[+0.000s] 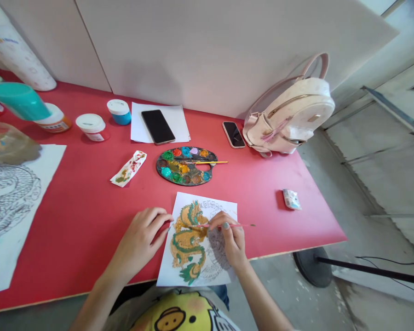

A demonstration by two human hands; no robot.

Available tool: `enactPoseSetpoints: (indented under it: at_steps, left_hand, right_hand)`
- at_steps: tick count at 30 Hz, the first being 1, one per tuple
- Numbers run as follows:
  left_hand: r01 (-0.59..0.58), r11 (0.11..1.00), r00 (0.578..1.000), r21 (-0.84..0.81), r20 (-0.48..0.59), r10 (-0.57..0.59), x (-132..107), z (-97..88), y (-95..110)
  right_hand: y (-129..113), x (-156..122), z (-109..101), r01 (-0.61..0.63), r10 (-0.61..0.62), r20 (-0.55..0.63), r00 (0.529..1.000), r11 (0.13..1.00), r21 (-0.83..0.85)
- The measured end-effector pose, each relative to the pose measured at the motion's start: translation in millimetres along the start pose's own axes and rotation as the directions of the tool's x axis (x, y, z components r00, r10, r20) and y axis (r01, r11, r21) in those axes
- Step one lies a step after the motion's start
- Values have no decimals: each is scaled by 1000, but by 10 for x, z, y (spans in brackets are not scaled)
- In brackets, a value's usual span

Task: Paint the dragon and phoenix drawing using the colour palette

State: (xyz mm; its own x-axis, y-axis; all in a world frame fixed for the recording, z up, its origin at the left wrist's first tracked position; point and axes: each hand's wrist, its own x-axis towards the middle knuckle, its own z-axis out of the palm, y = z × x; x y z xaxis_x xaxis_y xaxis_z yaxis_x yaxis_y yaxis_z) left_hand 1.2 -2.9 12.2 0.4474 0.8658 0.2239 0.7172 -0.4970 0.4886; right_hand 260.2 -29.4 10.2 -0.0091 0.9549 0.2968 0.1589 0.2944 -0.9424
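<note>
A white sheet with a dragon drawing (pixel 189 243), partly painted gold and green, lies at the near edge of the red table (pixel 83 207). My left hand (pixel 141 239) rests flat on the table, fingers spread, its fingertips on the sheet's left edge. My right hand (pixel 229 236) pinches a thin pink paintbrush (pixel 227 225) held almost level over the drawing, its tip pointing right. A dark paint palette (pixel 186 165) with several colour wells sits just behind the sheet, and a yellow brush (pixel 210 162) lies across it.
Two phones (pixel 158 126) (pixel 233 134), one on white paper, lie at the back. A pale backpack (pixel 290 117) stands at the right. Paint jars (pixel 89 126) and a stained tissue (pixel 129 168) sit left of the palette. A larger dragon outline (pixel 7 197) lies far left. A small packet (pixel 291 199) is near the right edge.
</note>
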Motion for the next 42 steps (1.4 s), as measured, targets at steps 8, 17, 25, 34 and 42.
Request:
enactPoseSetpoints:
  at_steps: [8,17,25,34,42]
  left_hand:
    - [49,998,998,-34,27,-49,-11,-5,7]
    - [35,999,999,-25,18,-35,-10,-1,1]
    - [32,999,999,-16,18,-31,-9,-2,6]
    - [44,999,999,-28,25,-44,-3,-8,10]
    - [30,999,999,-21,19,-29,-14,3,-6]
  right_hand:
    - [-39,19,3,12,-8,80,997,999,-51]
    - [-35,29,2,28,-21,110,994,997,-66]
    - [-58,27,-2,27,-15,122,992,995,-92]
    - [-54,33,0,20,-9,117,993,996,-91]
    - [-57,27,-7,13,1,137,991,995,-98]
